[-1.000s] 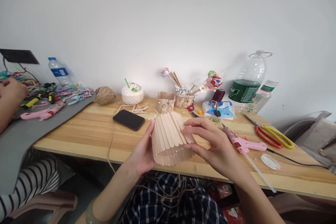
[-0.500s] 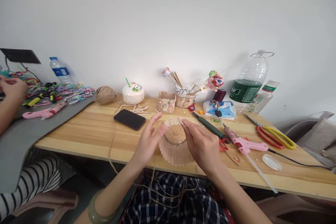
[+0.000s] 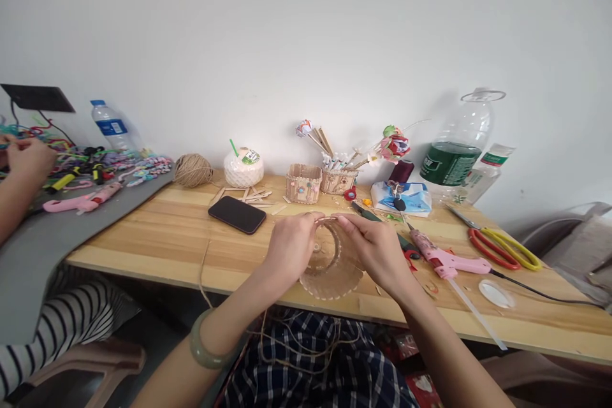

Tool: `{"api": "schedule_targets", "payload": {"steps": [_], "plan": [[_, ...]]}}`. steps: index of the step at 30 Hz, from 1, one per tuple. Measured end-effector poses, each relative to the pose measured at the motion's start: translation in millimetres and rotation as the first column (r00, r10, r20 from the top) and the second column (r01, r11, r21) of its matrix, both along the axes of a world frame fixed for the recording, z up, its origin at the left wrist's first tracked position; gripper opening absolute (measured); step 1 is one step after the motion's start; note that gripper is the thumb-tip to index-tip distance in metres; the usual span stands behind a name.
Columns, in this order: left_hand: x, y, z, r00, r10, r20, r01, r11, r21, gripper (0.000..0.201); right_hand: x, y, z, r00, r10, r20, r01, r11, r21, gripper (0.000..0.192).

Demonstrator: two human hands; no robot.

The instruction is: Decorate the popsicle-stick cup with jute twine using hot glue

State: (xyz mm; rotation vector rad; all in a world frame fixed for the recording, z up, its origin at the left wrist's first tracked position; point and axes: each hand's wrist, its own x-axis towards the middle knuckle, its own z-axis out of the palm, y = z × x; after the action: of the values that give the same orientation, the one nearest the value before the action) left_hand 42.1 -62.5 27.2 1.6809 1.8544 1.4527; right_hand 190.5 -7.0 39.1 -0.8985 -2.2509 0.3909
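Note:
A see-through bowl-shaped piece with a scalloped edge (image 3: pixel 333 285) is at the table's front edge, tilted so that its round inside shows. My left hand (image 3: pixel 292 243) is closed on its far rim, fingers curled over it. Close beside, my right hand (image 3: pixel 373 243) pinches the same rim between thumb and fingers. Pale flat strips line that rim, partly hidden by my fingers. Thin twine (image 3: pixel 204 271) hangs over the table edge, and loops of it lie on my lap below the piece.
Right: a pink glue gun (image 3: pixel 447 262), scissors (image 3: pixel 495 248), a large bottle (image 3: pixel 449 162) and a tissue pack (image 3: pixel 412 197). Behind: decorated boxes (image 3: pixel 305 185), a white coconut (image 3: pixel 243 170). Left: a phone (image 3: pixel 238 214), a twine ball (image 3: pixel 192 170) and another person's hand (image 3: pixel 31 159) among colourful cords.
The bowl-shaped piece has tilted, bringing its inside into view. My left hand, open before, has moved right and closed on the rim. My right hand has shifted slightly along the rim.

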Motion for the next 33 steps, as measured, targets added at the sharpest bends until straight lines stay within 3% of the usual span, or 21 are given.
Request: {"api": "schedule_targets", "payload": {"steps": [7, 14, 17, 21, 25, 28, 31, 33], "plan": [[0.6, -1.9, 1.8, 0.987, 0.030, -0.156, -0.029, 1.000, 0.008, 0.032, -4.9, 1.2, -5.1, 0.998, -0.037, -0.047, 0.036, 0.999, -0.036, 0.043], [-6.0, 1.5, -10.6, 0.957, 0.040, -0.287, 0.006, 0.987, 0.159, 0.028, -3.7, 0.4, -6.1, 0.977, 0.172, -0.124, -0.164, 0.984, 0.070, 0.030], [-8.2, 1.1, -20.3, 0.933, 0.040, -0.358, 0.072, 0.952, 0.296, 0.035, 0.7, -1.7, -7.7, 0.957, 0.260, -0.132, -0.240, 0.959, 0.148, 0.022], [-11.1, 1.1, -33.6, 0.886, 0.074, -0.458, 0.175, 0.861, 0.478, 0.038, 5.5, -8.4, -13.3, 0.921, 0.318, -0.226, -0.268, 0.936, 0.226, 0.019], [-16.2, 4.3, -47.9, 0.825, 0.128, -0.550, 0.255, 0.784, 0.566, 0.036, 9.9, -10.2, -16.8, 0.879, 0.215, -0.426, -0.160, 0.974, 0.161, 0.018], [-20.8, 5.3, -57.1, 0.784, 0.141, -0.605, 0.306, 0.760, 0.574, 0.038, 15.5, -0.6, -13.9, 0.807, -0.027, -0.590, -0.004, 0.999, -0.052, 0.023], [-24.1, 1.5, -59.2, 0.769, 0.121, -0.628, 0.331, 0.765, 0.553, 0.042, 21.1, 14.6, -11.0, 0.713, -0.227, -0.663, 0.003, 0.947, -0.321, 0.024], [-25.8, -3.9, -55.6, 0.767, 0.092, -0.635, 0.344, 0.777, 0.528, 0.046, 23.2, 22.6, -11.1, 0.691, -0.256, -0.676, -0.040, 0.920, -0.389, 0.028]]}}
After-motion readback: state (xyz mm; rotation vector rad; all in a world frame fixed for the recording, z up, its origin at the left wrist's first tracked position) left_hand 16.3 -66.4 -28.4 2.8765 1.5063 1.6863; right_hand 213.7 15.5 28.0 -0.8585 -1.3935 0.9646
